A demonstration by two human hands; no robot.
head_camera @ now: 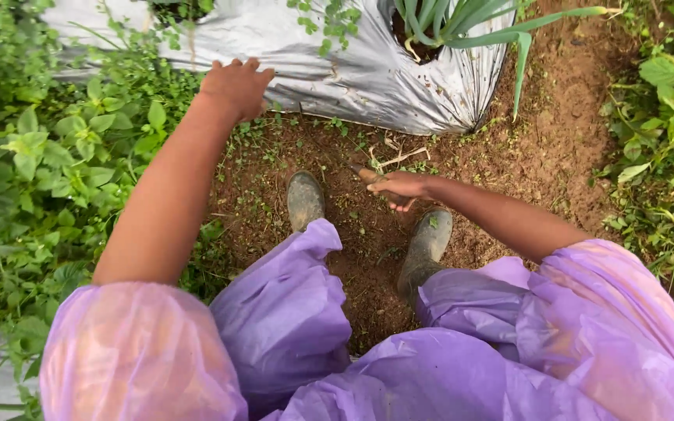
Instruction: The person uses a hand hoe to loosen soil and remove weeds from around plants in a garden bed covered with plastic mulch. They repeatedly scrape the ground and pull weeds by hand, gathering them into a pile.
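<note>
Nearest, at 6 o'clock: purple raincoat (399,366) and 2 muddy boots (306,199) planted on bare soil (555,148). Just beyond, right hand (399,187) closed around a small dark tool (359,171), kind unclear, arm bent in from 4 o'clock. Weeds (274,129) left standing along the silver plastic sheet (352,74); weeding seemingly unfinished. Farther, at 11 o'clock, left hand (235,86) stretched out, fingers curled onto the sheet's edge, holding nothing visible. Leafy plant (462,19) at 1 o'clock.

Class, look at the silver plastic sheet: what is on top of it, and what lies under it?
The left hand rests on the silver plastic sheet; green leaves rise through a hole. Whatever lies underneath is covered.
</note>
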